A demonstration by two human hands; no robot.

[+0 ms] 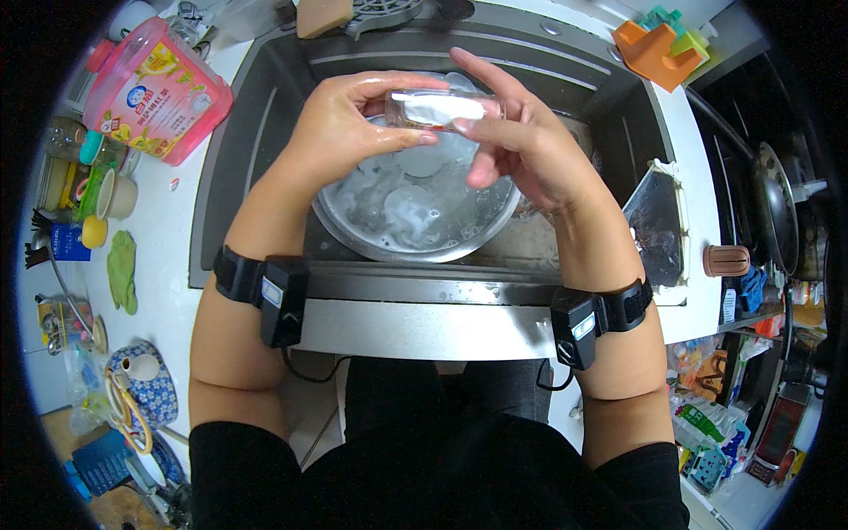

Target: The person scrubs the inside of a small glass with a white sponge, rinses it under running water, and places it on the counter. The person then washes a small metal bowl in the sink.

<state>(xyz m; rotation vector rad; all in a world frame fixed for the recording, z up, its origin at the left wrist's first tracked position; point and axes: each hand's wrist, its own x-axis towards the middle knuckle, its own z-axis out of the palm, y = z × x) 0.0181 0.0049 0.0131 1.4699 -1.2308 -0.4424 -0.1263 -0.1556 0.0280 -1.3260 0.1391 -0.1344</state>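
Observation:
A small clear container (pixel 434 109) with a white patch on its side lies sideways between my hands, over the sink. My left hand (pixel 344 122) grips its left end between thumb and fingers, and the skin looks wet. At its right end, my right hand (pixel 523 132) touches it with the thumb, the index finger stretched out above and the other fingers curled below. Beneath them a round metal basin (pixel 414 255) of cloudy, foamy water stands in the dark sink (pixel 424 281). Something rounded and clear is partly in the water; what it is cannot be told.
Left of the sink stand a pink detergent jug (pixel 159 93), a beige cup (pixel 118 194) and a green cloth (pixel 122 271). A sponge (pixel 324 16) rests at the back rim. An orange holder (pixel 656 53) is at the back right. A pan (pixel 775 205) sits on the far right.

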